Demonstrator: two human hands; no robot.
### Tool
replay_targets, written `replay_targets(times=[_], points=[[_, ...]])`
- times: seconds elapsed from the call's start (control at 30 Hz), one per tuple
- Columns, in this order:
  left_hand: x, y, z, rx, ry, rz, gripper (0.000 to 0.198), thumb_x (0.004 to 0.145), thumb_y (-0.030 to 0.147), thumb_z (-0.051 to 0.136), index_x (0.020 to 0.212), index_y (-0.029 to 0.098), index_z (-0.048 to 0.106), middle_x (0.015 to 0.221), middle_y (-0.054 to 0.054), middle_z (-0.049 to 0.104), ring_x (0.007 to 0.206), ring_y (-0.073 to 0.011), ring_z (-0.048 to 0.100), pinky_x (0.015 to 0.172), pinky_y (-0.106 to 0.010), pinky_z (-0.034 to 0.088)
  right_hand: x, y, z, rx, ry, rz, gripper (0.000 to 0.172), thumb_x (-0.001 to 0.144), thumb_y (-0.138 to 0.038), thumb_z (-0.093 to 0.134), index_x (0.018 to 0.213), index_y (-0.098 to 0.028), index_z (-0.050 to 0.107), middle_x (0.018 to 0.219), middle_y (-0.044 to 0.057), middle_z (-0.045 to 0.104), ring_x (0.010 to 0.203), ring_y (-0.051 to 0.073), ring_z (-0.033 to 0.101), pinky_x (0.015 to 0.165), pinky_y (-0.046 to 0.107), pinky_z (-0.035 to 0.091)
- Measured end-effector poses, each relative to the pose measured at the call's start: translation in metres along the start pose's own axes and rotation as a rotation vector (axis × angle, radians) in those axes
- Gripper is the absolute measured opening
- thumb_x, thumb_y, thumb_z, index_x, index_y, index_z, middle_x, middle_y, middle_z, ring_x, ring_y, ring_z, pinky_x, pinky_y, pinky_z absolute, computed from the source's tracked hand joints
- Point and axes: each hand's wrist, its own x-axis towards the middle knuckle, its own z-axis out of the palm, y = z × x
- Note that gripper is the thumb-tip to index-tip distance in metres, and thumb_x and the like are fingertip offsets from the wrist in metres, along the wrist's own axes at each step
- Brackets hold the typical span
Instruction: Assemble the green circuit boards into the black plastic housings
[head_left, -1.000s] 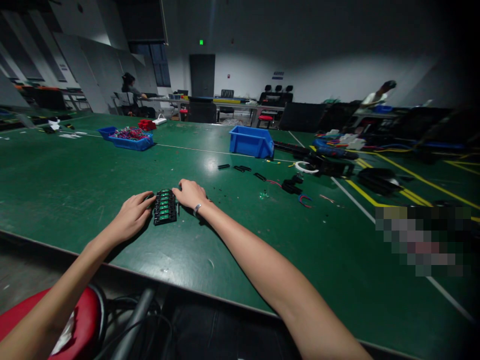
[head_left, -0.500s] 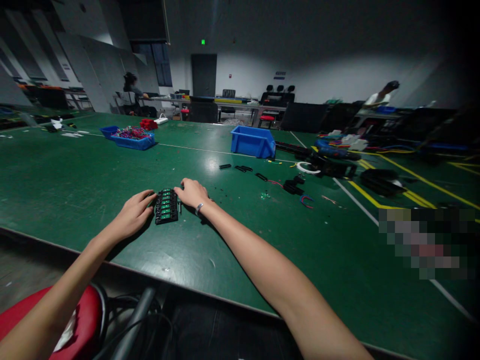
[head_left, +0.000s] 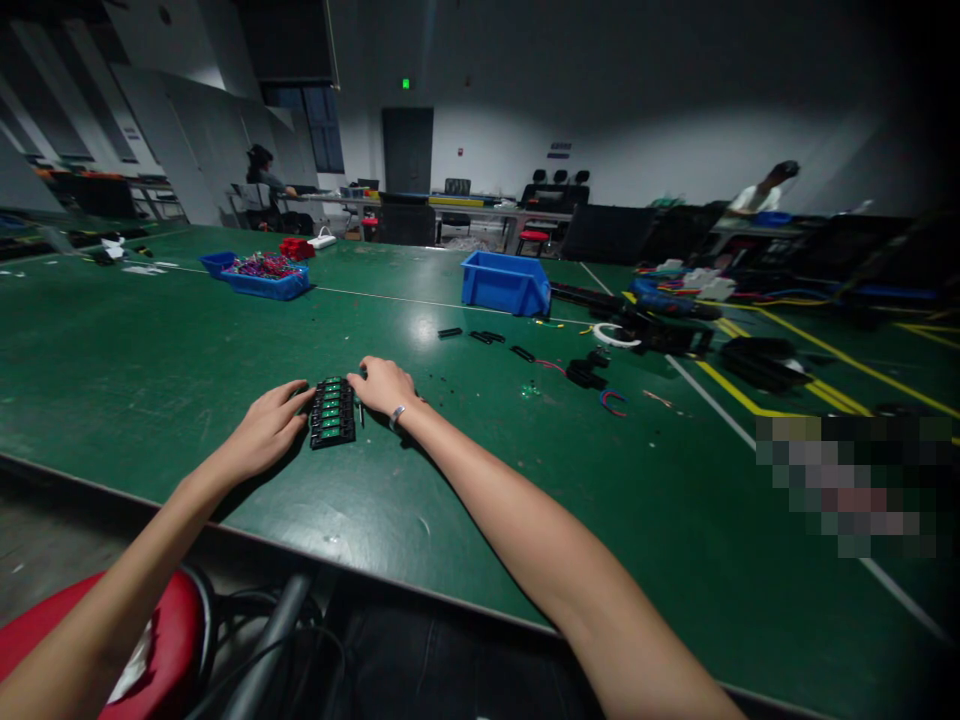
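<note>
A row of black frames with green circuit boards (head_left: pixel 332 412) lies on the green table (head_left: pixel 420 480). At its left edge, my left hand (head_left: pixel 271 425) rests with fingers apart, its fingertips touching or very near the row. My right hand (head_left: pixel 382 386) is by the row's upper right corner, fingers spread, with nothing visible in it. A slim dark tool (head_left: pixel 361 414) lies between the row and my right wrist.
Beyond my hands stand a blue bin (head_left: pixel 506 284) and a blue tray of red and purple parts (head_left: pixel 268 278). Black strips (head_left: pixel 487 338), small green pieces (head_left: pixel 529 391) and cables (head_left: pixel 613 403) lie to the right. Two people sit in the background.
</note>
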Motion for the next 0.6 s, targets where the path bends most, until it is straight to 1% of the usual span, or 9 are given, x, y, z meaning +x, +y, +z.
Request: replay_targets(times=[0.2, 0.33, 0.6], points=[[0.0002, -0.0007, 0.0001, -0.027, 0.008, -0.002, 0.056, 0.100, 0.042, 0.031, 0.146, 0.014, 0.047, 0.151, -0.015, 0.042, 0.139, -0.0312, 0.040, 0.118, -0.049, 0.033, -0.0011, -0.0005, -0.0016, -0.002, -0.007, 0.004, 0.041, 0.095, -0.052, 0.049, 0.118, -0.023, 0.066, 0.117, 0.012, 0.073, 0.107, 0.029, 0.069, 0.086, 0.039, 0.052], [0.0003, -0.0024, 0.0014, -0.038, 0.018, -0.004, 0.055, 0.099, 0.041, 0.033, 0.146, 0.017, 0.047, 0.151, -0.014, 0.042, 0.139, -0.0309, 0.041, 0.117, -0.049, 0.033, -0.0017, -0.0012, -0.0020, 0.001, -0.017, 0.008, 0.041, 0.095, -0.052, 0.049, 0.120, -0.024, 0.065, 0.119, 0.012, 0.072, 0.109, 0.028, 0.068, 0.088, 0.039, 0.052], [0.0005, -0.0028, 0.0011, -0.053, 0.008, -0.011, 0.055, 0.099, 0.041, 0.034, 0.146, 0.016, 0.047, 0.152, -0.014, 0.041, 0.139, -0.0310, 0.040, 0.118, -0.049, 0.033, -0.0014, -0.0007, -0.0019, 0.005, -0.018, 0.001, 0.039, 0.095, -0.051, 0.050, 0.119, -0.025, 0.066, 0.119, 0.010, 0.073, 0.110, 0.027, 0.068, 0.088, 0.037, 0.051]])
